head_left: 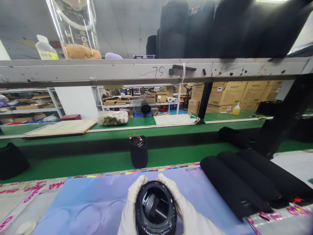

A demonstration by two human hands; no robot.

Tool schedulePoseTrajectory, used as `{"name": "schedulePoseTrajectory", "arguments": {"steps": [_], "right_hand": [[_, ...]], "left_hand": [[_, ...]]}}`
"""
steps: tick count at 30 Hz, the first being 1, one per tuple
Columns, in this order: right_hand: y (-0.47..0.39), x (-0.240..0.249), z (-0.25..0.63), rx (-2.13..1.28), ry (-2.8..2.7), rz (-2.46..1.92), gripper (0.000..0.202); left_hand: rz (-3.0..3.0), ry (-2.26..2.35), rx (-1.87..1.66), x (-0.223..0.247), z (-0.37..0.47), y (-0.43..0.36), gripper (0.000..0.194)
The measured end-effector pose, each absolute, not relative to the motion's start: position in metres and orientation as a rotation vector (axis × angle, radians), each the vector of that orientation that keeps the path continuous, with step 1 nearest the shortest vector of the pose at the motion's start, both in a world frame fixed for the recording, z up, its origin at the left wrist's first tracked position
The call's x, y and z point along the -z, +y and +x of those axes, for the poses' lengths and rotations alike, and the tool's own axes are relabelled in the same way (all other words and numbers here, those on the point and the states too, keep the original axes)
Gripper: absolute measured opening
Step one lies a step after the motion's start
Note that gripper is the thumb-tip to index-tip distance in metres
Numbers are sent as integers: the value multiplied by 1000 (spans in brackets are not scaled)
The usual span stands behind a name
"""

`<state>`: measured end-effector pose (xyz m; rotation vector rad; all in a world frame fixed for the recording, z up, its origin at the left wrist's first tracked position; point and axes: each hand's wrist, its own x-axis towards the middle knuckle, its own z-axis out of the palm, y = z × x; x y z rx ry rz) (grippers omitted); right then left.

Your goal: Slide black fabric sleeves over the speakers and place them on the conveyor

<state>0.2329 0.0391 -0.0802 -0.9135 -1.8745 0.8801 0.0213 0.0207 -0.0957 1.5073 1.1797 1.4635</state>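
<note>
Between my white-gloved hands, low in the middle of the view, is a black cylindrical housing with a glossy rim. Its round open end faces me, and dark parts show inside. My left hand wraps the left side and my right hand wraps the right side, both closed on it. Under them lies a blue-purple printed sheet. Just beyond stands a black fabric-covered cylinder with thin red wires on top. Several black fabric sleeves lie side by side to the right.
A green conveyor belt runs across behind the sheet. Overhead, a grey shelf beam carries a clear jar, a small bottle and tall black rolls. A black post stands at right. Another black piece is at far left.
</note>
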Motion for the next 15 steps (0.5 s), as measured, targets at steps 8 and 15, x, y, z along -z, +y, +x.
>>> {"name": "schedulePoseTrajectory", "arguments": {"steps": [8,15], "right_hand": [[33,78,240,-863,-1887,-971,77],[44,29,228,-976,-1980,-755,76]], "left_hand": [[2293,1102,-1659,72,12,27,62],[2288,1254,-1418,78,4,30,79]]}}
